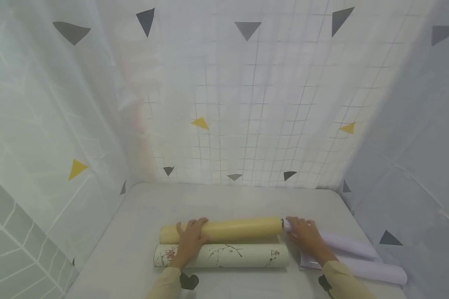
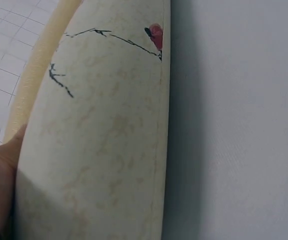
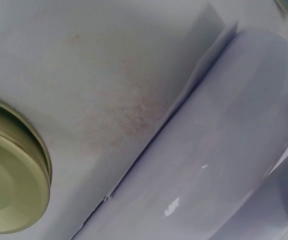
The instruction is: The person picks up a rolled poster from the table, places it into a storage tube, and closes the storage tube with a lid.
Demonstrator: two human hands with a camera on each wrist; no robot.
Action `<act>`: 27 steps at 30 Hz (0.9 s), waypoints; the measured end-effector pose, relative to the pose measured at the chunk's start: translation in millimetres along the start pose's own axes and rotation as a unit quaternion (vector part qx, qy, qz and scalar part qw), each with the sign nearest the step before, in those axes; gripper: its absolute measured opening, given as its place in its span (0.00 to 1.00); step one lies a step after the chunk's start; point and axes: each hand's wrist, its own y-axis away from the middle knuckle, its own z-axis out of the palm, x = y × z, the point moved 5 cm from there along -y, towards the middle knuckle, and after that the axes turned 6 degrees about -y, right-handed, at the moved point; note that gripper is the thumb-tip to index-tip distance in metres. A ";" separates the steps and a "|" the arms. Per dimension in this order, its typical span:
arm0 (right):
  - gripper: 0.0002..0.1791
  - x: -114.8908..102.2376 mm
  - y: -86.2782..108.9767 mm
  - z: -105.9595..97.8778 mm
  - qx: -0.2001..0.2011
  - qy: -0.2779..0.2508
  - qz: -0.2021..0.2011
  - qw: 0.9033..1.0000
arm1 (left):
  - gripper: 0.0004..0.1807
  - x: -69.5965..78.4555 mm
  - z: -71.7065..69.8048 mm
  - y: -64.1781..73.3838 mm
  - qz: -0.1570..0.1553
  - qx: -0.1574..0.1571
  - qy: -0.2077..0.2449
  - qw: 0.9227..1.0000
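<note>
In the head view my left hand [image 1: 191, 237] lies over the left part of a yellow wallpaper roll [image 1: 243, 229], gripping it with fingers on the far side and thumb nearer. In front of it, a cream wallpaper roll [image 1: 239, 256] with dark branches and red blossoms lies roughly parallel, partly under my left forearm. The left wrist view shows that cream roll [image 2: 99, 130] up close. My right hand [image 1: 306, 236] holds the near end of a lavender roll [image 1: 348, 244], right at the yellow roll's end. A second lavender roll [image 1: 374, 270] lies beneath my right forearm.
A white table [image 1: 134, 216] with rounded far corners carries the rolls. Translucent curtains with triangles [image 1: 247, 30] and grid lines hang behind and at both sides. The right wrist view shows a round greenish roll end [image 3: 14, 175] beside the glossy lavender roll [image 3: 204, 145].
</note>
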 end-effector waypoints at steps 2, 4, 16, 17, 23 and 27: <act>0.27 -1.9 -0.8 1.2 0.002 -0.001 -0.003 1.000 | 0.32 -0.4 -0.5 0.7 -0.003 -0.003 0.004 1.000; 0.27 -3.9 -1.5 1.5 0.001 0.003 -0.003 1.000 | 0.31 -0.6 -0.6 0.9 0.002 -0.002 0.002 1.000; 0.30 -20.4 -7.8 -1.9 0.032 0.004 -0.043 0.999 | 0.31 -0.6 -2.5 2.8 0.012 0.004 0.012 1.000; 0.30 -20.5 -8.3 -1.2 0.033 0.005 -0.044 0.998 | 0.31 -0.6 -2.7 3.0 0.016 0.009 0.011 1.000; 0.32 -22.9 -11.3 2.9 0.039 0.004 -0.064 0.997 | 0.31 -0.9 -2.5 3.5 0.027 0.027 0.006 0.999; 0.36 -23.5 -12.8 6.5 0.026 -0.013 -0.061 0.998 | 0.32 -0.1 -3.2 3.8 0.032 0.029 0.002 0.999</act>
